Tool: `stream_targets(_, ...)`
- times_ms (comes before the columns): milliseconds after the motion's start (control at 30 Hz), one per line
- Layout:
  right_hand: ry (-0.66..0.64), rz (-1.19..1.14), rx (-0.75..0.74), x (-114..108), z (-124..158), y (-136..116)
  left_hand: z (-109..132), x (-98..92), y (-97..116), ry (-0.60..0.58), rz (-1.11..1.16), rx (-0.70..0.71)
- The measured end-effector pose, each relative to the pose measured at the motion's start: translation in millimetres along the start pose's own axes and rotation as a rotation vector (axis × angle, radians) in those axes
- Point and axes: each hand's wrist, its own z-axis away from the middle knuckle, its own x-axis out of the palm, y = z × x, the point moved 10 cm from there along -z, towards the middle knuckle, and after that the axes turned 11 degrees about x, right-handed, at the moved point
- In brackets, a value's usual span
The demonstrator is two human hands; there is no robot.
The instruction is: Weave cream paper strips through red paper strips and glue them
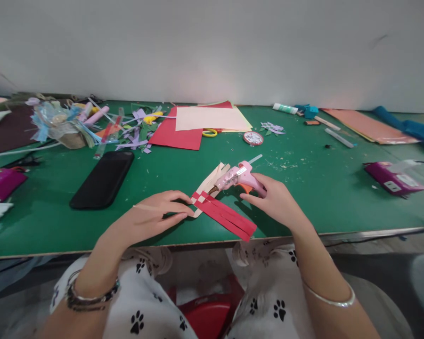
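Note:
Red paper strips and cream paper strips are woven into a small checkered patch near the table's front edge. My left hand lies flat with fingers apart, its fingertips touching the patch's left edge. A pink glue gun is in my right hand, whose fingers wrap round the handle. The gun's nozzle points down and left, at the woven patch. A clear glue stick pokes out of its back end.
On the green table lie a black phone, red paper, a pale sheet, yellow-handled scissors, a round tin and purple scraps. Purple packs sit at both sides.

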Motion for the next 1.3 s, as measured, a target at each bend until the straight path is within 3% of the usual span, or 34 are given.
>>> stream_targets(500, 0.002, 0.061, -0.062, 15, 5, -7, -2, -0.4, 3, 0.007, -0.065, 0.063)
stream_targets(1300, 0.022, 0.128, -0.079, 11, 7, -9, -4, -5.0, 9, 0.065, -0.094, 0.104)
